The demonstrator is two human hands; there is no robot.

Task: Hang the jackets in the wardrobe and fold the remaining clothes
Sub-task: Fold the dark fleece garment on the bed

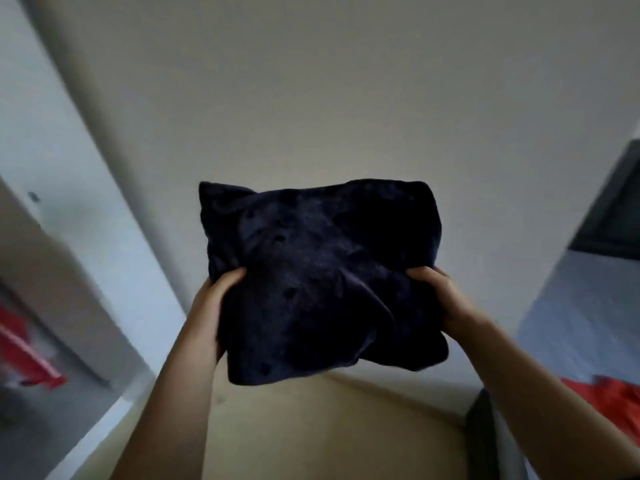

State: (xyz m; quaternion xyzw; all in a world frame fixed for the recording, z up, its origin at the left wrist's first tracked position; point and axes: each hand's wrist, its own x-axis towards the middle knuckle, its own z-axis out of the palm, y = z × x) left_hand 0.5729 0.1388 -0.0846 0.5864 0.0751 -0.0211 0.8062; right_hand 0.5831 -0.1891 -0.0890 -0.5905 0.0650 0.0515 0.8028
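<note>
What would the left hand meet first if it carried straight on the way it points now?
The left hand, gripping the edge of the folded dark garment, points forward and up. Nothing shows ahead of it but the plain pale wall, so likely that first; depth is unclear.

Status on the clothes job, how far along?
Done: the dark navy garment looks folded square. In hand: left hand and right hand grip its sides, held in the air. Left: the red garment at lower right lies crumpled. Jackets: cannot tell.
</note>
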